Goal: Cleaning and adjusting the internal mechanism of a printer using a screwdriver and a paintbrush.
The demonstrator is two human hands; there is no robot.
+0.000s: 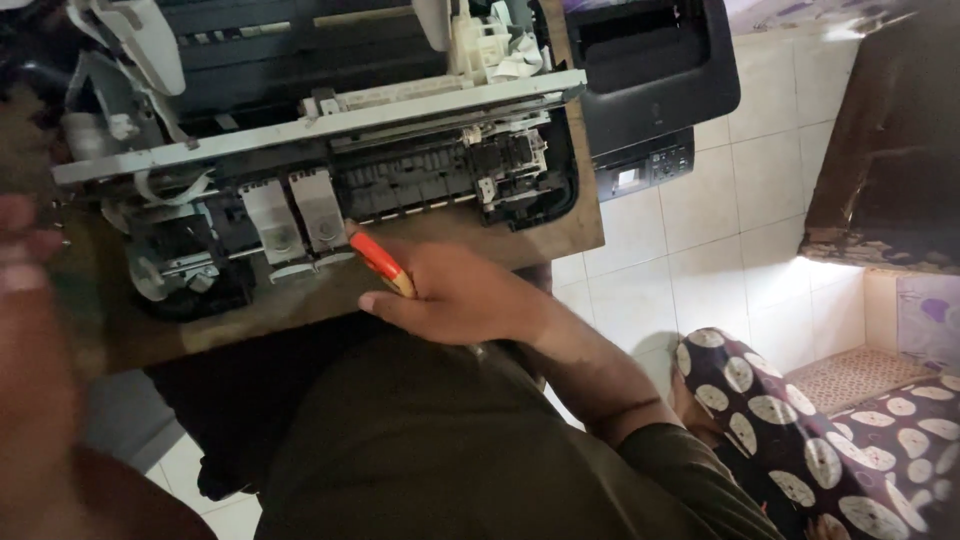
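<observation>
1. Orange-handled screwdriver (381, 264) sits gripped in the right hand (462, 297), tip hidden against the opened black printer mechanism (400, 170).
2. Left hand (25, 300) is blurred at the frame edge; grip unclear.
3. Wooden table (560, 225) is half shadowed.

1 screen (628, 177) shows: a small, pale, rectangular display set in the dark control panel (645, 165) of the black printer (655, 70) that stands past the far right edge of the table (480, 235); small buttons sit just beside it on the right; no packages, labels or signs are visible.
</observation>
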